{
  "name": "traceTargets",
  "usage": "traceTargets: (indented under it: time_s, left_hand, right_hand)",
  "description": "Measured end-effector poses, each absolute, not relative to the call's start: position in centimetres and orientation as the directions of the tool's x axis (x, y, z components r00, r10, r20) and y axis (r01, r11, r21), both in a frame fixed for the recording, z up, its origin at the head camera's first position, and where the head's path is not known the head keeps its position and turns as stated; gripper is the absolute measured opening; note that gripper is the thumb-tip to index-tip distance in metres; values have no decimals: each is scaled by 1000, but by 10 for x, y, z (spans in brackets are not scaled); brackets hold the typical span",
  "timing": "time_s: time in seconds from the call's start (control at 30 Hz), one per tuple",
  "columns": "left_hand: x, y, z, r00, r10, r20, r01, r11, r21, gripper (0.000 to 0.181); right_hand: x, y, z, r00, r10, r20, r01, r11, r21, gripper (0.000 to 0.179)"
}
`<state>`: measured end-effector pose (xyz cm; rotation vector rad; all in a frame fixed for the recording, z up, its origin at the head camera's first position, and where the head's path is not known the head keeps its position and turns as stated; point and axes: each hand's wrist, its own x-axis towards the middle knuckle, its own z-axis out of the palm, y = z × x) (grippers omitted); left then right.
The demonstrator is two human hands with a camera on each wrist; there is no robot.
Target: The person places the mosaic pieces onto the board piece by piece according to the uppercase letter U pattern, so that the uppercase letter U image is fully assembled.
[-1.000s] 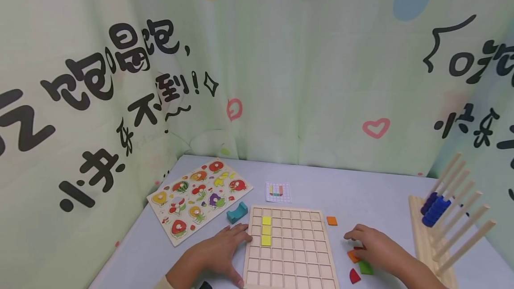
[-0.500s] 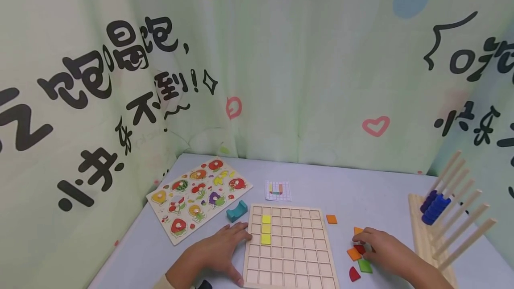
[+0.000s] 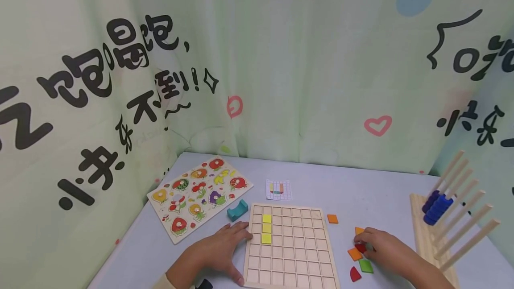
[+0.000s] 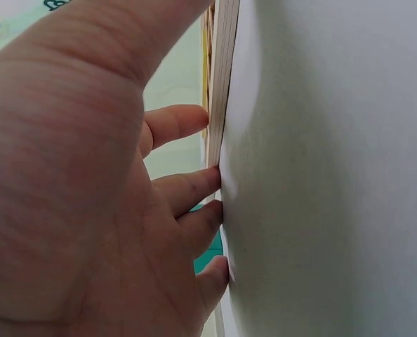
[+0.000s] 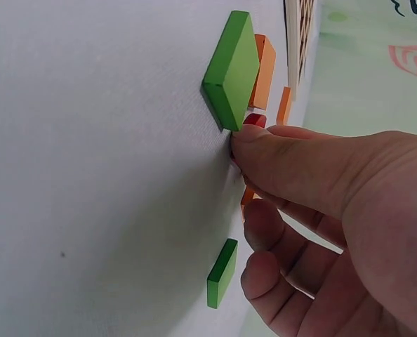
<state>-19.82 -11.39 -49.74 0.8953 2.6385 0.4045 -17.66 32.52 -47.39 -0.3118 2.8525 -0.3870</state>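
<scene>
A wooden grid board (image 3: 307,258) lies on the table, with three yellow square tiles (image 3: 267,228) in one column near its left side. Along that board's left edge rests my left hand (image 3: 222,246), fingertips at the side and thumb near the lower corner. My right hand (image 3: 383,249) is low over loose tiles right of the board. Its thumb and forefinger pinch a red tile (image 5: 255,121), mostly hidden by the fingers. Close by lie an orange tile (image 3: 355,253), a green tile (image 3: 366,266) and a red quarter-round tile (image 3: 355,274). Another orange tile (image 3: 359,231) shows beyond the fingertips.
A fruit puzzle board (image 3: 201,195) is at the back left, near a teal arch block (image 3: 238,211). Behind the grid stands a pattern card (image 3: 279,190) lying flat. A wooden peg rack (image 3: 425,235) with blue beads is at right. One orange square (image 3: 332,219) lies beside the grid.
My right hand has shifted slightly right and its fingers have closed in on the red tile, uncovering an orange tile beyond them. The left hand keeps its place on the board.
</scene>
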Motion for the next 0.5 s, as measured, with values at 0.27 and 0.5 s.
traceTargets:
  time_s: [0.27,0.5]
  left_hand:
    - [-198,-114,-497,-749,626,-216,533,764,364,98]
    - [-198,-113,-496,-751,624,-216,533,765,361,98]
  right_hand:
    - [-177,325,-471,-947,-243,-208,-181,943,-278,20]
    - [-177,318,-465,-953,-234,-191,-183,950,-252,20]
